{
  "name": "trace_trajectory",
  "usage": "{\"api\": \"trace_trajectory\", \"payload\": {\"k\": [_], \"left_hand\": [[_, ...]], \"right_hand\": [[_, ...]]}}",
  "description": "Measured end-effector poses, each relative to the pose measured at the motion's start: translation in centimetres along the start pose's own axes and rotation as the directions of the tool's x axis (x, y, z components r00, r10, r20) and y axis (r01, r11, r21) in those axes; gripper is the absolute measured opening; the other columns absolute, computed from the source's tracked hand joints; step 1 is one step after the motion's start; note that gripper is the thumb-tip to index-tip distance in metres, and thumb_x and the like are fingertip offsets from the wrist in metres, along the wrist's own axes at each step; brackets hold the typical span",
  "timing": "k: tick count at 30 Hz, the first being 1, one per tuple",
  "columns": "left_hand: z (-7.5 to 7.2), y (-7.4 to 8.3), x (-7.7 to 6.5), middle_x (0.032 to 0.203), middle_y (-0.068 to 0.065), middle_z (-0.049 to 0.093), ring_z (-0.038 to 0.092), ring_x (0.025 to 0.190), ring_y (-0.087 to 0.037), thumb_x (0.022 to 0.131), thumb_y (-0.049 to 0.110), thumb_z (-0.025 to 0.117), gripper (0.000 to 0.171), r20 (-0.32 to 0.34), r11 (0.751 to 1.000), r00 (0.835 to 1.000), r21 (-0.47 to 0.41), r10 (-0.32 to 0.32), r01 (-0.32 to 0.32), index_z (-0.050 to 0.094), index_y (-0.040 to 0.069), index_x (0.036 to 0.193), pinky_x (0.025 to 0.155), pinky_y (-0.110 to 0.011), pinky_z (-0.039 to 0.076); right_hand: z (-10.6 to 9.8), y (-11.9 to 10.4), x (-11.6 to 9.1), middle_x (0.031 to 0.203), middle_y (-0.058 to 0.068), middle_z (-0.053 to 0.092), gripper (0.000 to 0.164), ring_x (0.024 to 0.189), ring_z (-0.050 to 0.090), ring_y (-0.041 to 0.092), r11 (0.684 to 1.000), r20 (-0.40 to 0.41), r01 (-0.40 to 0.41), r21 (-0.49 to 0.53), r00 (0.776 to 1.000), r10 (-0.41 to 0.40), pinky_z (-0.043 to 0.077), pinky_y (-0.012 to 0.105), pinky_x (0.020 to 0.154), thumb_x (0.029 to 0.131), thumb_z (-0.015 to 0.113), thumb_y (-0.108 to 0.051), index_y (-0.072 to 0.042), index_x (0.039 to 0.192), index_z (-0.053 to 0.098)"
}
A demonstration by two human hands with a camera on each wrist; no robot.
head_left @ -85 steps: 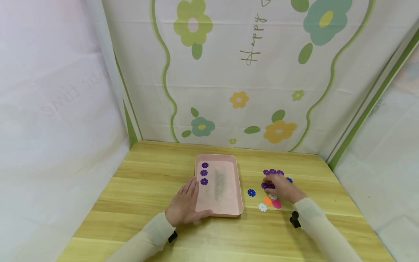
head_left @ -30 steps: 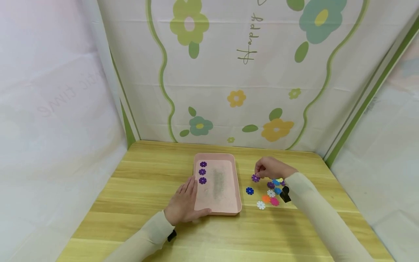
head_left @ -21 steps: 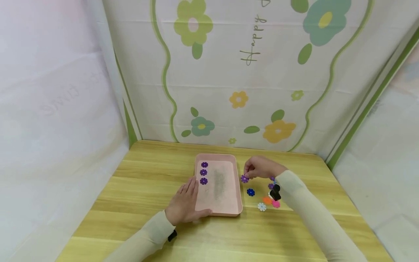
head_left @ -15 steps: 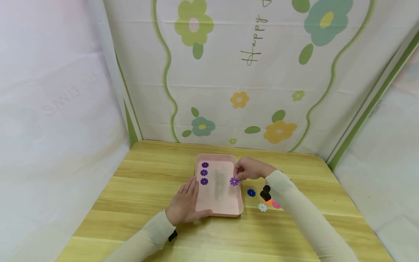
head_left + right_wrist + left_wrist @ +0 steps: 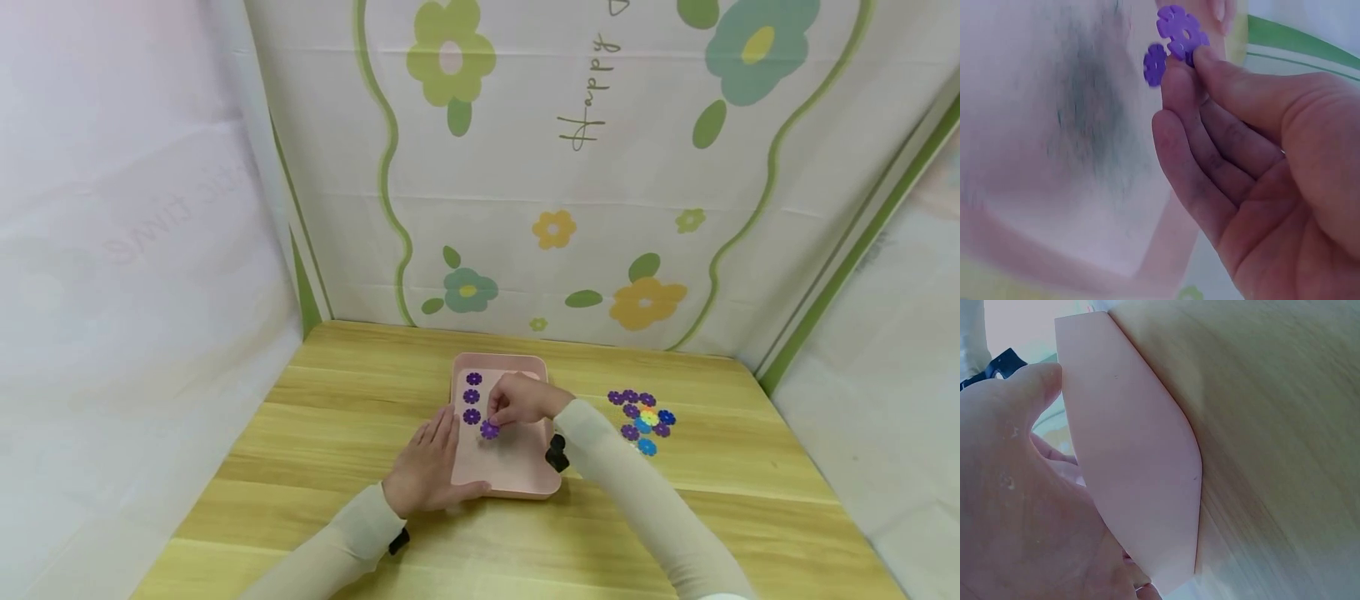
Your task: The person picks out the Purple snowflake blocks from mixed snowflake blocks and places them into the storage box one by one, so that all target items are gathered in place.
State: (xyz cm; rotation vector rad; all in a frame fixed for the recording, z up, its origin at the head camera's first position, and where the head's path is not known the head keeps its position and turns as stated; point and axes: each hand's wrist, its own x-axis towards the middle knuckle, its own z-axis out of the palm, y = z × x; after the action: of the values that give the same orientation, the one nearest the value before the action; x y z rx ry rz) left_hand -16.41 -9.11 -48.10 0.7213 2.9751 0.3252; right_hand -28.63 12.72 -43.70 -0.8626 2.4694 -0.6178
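My right hand (image 5: pixel 525 398) pinches a purple snowflake disc (image 5: pixel 489 430) between thumb and forefinger, over the left part of a pink tray (image 5: pixel 510 471). The right wrist view has the held disc (image 5: pixel 1179 30) at the fingertips, with a second purple disc (image 5: pixel 1155 65) behind it. Along the tray's left side, three purple discs (image 5: pixel 471 397) lie in a column, just left of the held one. My left hand (image 5: pixel 423 465) rests on the tray's near left corner, fingers straight on the left rim and thumb along the near edge. In the left wrist view its thumb touches the tray wall (image 5: pixel 1135 450).
On the wooden table (image 5: pixel 675 533) right of the tray lies a loose group of discs: several purple ones (image 5: pixel 630 397), a dark blue one (image 5: pixel 667 417), light blue ones (image 5: pixel 647 447) and a yellow one (image 5: pixel 649 417). My right sleeve (image 5: pixel 622 467) covers part of the table there. A flowered curtain stands behind.
My right hand has taken a purple disc from the group and moved left with it, over the tray's right rim, to near the column of discs. The left hand has stayed in place.
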Motion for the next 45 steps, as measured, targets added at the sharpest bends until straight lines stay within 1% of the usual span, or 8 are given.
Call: {"api": "trace_trajectory", "payload": {"k": [8, 13, 18, 25, 32, 35, 40, 45], "left_hand": [[0.0, 0.1, 0.0, 0.172, -0.029, 0.023, 0.027, 0.161, -0.043, 0.091, 0.081, 0.056, 0.118, 0.019, 1.000, 1.000, -0.005, -0.003, 0.003, 0.029, -0.009, 0.162, 0.128, -0.055, 0.035], [0.2, -0.1, 0.0, 0.172, -0.030, 0.025, 0.029, 0.160, -0.044, 0.091, 0.081, 0.056, 0.117, -0.003, 1.000, 1.000, 0.002, 0.009, -0.009, 0.030, -0.009, 0.162, 0.128, -0.055, 0.035], [0.2, -0.1, 0.1, 0.171, -0.030, 0.026, 0.029, 0.160, -0.044, 0.091, 0.080, 0.056, 0.117, -0.016, 1.000, 1.000, 0.015, 0.016, -0.016, 0.030, -0.009, 0.162, 0.127, -0.054, 0.036], [0.3, 0.0, 0.0, 0.172, -0.029, 0.024, 0.028, 0.160, -0.043, 0.091, 0.081, 0.055, 0.117, -0.004, 1.000, 1.000, 0.014, 0.008, -0.008, 0.030, -0.008, 0.162, 0.128, -0.054, 0.036], [0.1, 0.2, 0.0, 0.173, -0.028, 0.023, 0.028, 0.161, -0.042, 0.091, 0.083, 0.054, 0.118, 0.008, 1.000, 1.000, 0.027, -0.012, 0.011, 0.029, -0.008, 0.162, 0.129, -0.053, 0.035], [0.0, 0.3, 0.0, 0.173, -0.028, 0.022, 0.027, 0.161, -0.042, 0.090, 0.083, 0.054, 0.119, 0.014, 1.000, 1.000, 0.021, -0.017, 0.017, 0.028, -0.007, 0.163, 0.129, -0.053, 0.034], [0.1, 0.2, 0.1, 0.173, -0.028, 0.022, 0.027, 0.161, -0.042, 0.090, 0.083, 0.055, 0.120, 0.015, 1.000, 1.000, 0.009, -0.018, 0.018, 0.027, -0.007, 0.163, 0.129, -0.053, 0.034], [0.0, 0.2, 0.1, 0.172, -0.029, 0.023, 0.028, 0.161, -0.043, 0.090, 0.082, 0.056, 0.119, 0.002, 1.000, 1.000, 0.010, -0.002, 0.002, 0.028, -0.009, 0.162, 0.128, -0.054, 0.035]], "right_hand": [[2.5, -0.3, 1.3, 0.083, -0.003, 0.077, 0.011, 0.073, 0.065, 0.008, 0.997, -0.066, -0.036, 0.065, 0.997, 0.040, 0.059, 0.023, 0.073, 0.097, 0.076, -0.010, -0.012, 0.087, 0.080], [3.7, 0.0, 1.6, 0.083, -0.003, 0.078, 0.013, 0.072, 0.065, 0.008, 0.993, -0.099, -0.059, 0.102, 0.993, 0.069, 0.059, 0.023, 0.073, 0.098, 0.075, -0.011, -0.012, 0.087, 0.081], [4.2, 0.3, 1.9, 0.080, -0.003, 0.077, 0.013, 0.071, 0.065, 0.009, 0.991, -0.123, -0.076, 0.114, 0.988, 0.090, 0.058, 0.023, 0.071, 0.099, 0.076, -0.014, -0.013, 0.087, 0.081], [4.3, 0.6, 1.8, 0.081, -0.005, 0.076, 0.010, 0.072, 0.065, 0.008, 0.992, -0.146, -0.084, 0.095, 0.984, 0.098, 0.058, 0.022, 0.070, 0.096, 0.079, -0.018, -0.014, 0.087, 0.081], [2.8, 1.1, 0.7, 0.086, -0.003, 0.077, 0.004, 0.077, 0.069, 0.010, 0.988, -0.188, -0.102, 0.118, 0.974, 0.123, 0.062, 0.025, 0.075, 0.095, 0.081, -0.016, -0.012, 0.093, 0.081], [1.7, 1.9, -0.1, 0.090, -0.001, 0.078, 0.004, 0.080, 0.069, 0.010, 0.991, -0.205, -0.085, 0.103, 0.973, 0.104, 0.063, 0.028, 0.079, 0.094, 0.081, -0.015, -0.011, 0.095, 0.081], [-0.5, 3.8, -2.5, 0.097, 0.003, 0.078, 0.014, 0.087, 0.070, 0.012, 0.999, -0.231, -0.044, 0.019, 0.972, 0.048, 0.063, 0.032, 0.085, 0.095, 0.080, -0.015, -0.004, 0.104, 0.078], [-2.5, 6.5, -5.4, 0.101, 0.006, 0.078, 0.022, 0.090, 0.071, 0.014, 0.997, -0.252, -0.059, -0.048, 0.967, 0.045, 0.063, 0.036, 0.085, 0.096, 0.078, -0.015, 0.000, 0.112, 0.076]]}}
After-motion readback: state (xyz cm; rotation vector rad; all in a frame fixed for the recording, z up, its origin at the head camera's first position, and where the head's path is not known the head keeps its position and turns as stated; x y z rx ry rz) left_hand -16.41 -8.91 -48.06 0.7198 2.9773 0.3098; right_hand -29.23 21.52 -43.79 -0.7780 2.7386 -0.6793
